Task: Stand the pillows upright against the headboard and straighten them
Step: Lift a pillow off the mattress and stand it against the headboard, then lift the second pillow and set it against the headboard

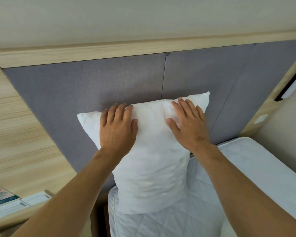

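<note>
Pillow (150,161) stands under both flat hands (117,129) (189,124), against headboard (75,86).

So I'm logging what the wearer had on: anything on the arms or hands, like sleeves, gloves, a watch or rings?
Nothing shows. The left hand and right hand are bare, with no gloves, rings or watch, and both forearms are uncovered as far as the frame reaches; no sleeve is visible.

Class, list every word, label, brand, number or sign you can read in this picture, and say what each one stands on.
None can be read.
Leaflets on the wooden shelf at lower left: printed lines and a red round mark, too blurred to read.
Small white tag on the wooden trim at right: no legible text.
Pillow, headboard and mattress: no print visible.
</note>
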